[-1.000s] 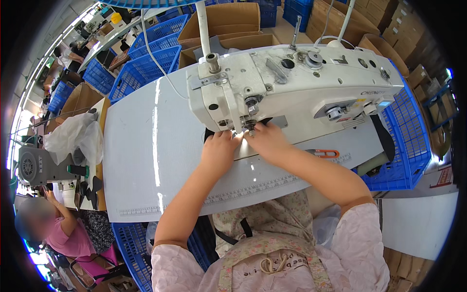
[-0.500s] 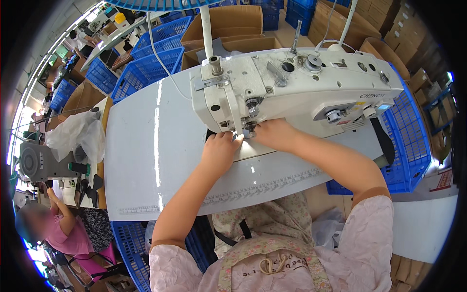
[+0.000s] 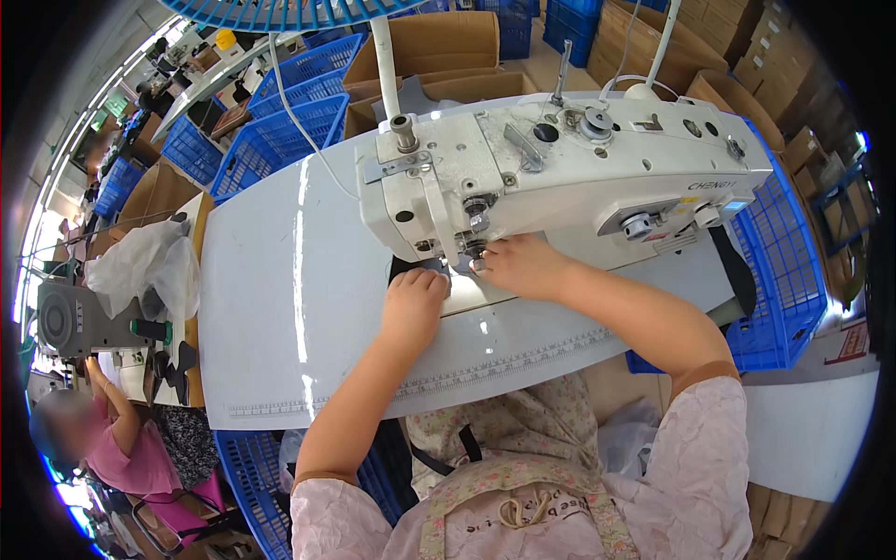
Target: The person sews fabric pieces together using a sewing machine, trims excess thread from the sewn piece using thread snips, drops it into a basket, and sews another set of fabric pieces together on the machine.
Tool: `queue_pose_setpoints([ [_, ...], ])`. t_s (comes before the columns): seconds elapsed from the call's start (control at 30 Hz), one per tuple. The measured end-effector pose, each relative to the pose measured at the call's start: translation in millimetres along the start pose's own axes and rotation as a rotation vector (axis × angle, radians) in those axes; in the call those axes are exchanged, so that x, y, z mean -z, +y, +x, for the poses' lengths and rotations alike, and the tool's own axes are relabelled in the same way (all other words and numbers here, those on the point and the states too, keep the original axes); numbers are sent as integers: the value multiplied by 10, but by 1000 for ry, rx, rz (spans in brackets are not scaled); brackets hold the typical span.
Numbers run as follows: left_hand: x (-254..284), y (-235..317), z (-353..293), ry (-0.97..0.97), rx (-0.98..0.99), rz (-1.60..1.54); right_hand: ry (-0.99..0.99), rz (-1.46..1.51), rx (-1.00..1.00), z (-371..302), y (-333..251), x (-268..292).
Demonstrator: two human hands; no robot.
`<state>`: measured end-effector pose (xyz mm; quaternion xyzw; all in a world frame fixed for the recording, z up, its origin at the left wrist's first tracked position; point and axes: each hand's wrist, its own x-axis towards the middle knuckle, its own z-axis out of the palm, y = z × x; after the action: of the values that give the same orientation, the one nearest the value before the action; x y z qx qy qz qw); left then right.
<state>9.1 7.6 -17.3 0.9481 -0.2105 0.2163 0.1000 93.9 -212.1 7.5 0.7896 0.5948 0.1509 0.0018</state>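
Note:
A white sewing machine point(image 3: 560, 177) stands over the pale table, its needle area lit. Left of the presser foot, my left hand point(image 3: 415, 303) is closed, fingers bent and together on a dark piece of fabric point(image 3: 401, 267). Only small parts of that fabric show beside the fingers and under the machine head. My right hand point(image 3: 523, 268) is closed just right of the needle, thumb and fingers drawn together by the presser foot. What lies between its fingertips is too small and hidden to make out.
A ruler strip point(image 3: 504, 366) runs along the table's front edge. Blue plastic crates point(image 3: 784, 271) stand right of and behind the table, beside cardboard boxes point(image 3: 429, 47). A dark flat piece point(image 3: 733, 271) lies at the table's right. A co-worker point(image 3: 140, 439) sits at another machine, far left.
My left hand has drawn slightly left and down, away from the needle. My right hand has shifted a little left and toward me, and its fingers show more. The view has tilted slightly.

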Motion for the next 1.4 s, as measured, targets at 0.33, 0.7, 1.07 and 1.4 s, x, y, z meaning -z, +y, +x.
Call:
queue_pose_setpoints([
  [0.33,30,-39,71,-33,-44,-32,-78,-89,-44,65,-128,-28],
  [0.7,2,-64,97,-61,-55,35,-92,-138,-30,174,-355,5],
  [1.07,-39,-153,74,-27,-118,25,-78,-165,-153,248,-505,-77],
  [1.4,-23,-195,61,-36,-113,17,-163,-78,-245,364,-629,-65],
])
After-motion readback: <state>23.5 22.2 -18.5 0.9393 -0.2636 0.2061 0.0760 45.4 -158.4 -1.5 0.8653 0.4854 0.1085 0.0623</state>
